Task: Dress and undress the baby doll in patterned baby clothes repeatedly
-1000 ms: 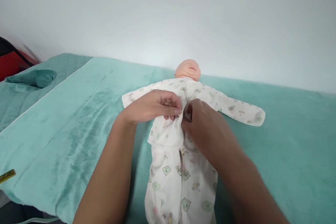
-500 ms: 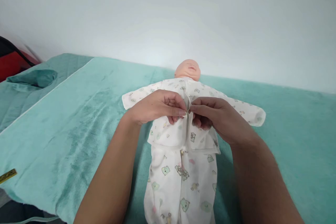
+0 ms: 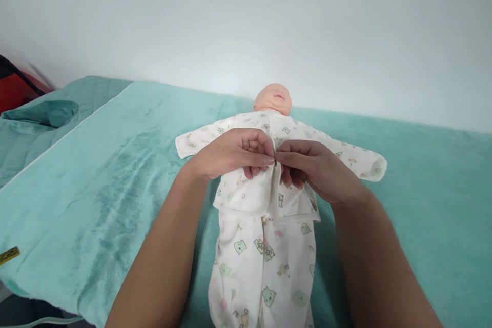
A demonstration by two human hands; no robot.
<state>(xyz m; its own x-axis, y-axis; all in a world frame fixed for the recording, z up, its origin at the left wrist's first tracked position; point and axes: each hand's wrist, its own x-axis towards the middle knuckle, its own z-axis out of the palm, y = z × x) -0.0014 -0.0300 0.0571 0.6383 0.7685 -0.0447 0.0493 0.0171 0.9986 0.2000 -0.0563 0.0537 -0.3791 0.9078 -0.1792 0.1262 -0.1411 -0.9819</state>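
A baby doll [image 3: 273, 98] lies on its back on a teal towel [image 3: 115, 164], head toward the wall. It wears a white top [image 3: 246, 192] and white trousers [image 3: 265, 266], both printed with small animals. My left hand [image 3: 230, 152] pinches the left front edge of the top at the chest. My right hand [image 3: 311, 166] pinches the right front edge against it. The fingertips of both hands meet at the middle seam. The doll's sleeves spread out to both sides.
The towel covers a padded table with a darker teal cover [image 3: 42, 113] showing at the far left. A red and black object [image 3: 15, 89] stands at the left edge. A yellow tape strip [image 3: 9, 255] lies at the near left corner. A white wall runs behind.
My right hand turned from covering the doll's chest to pinching the right front edge against the left one. The two edges of the top now meet. The view shifted slightly.
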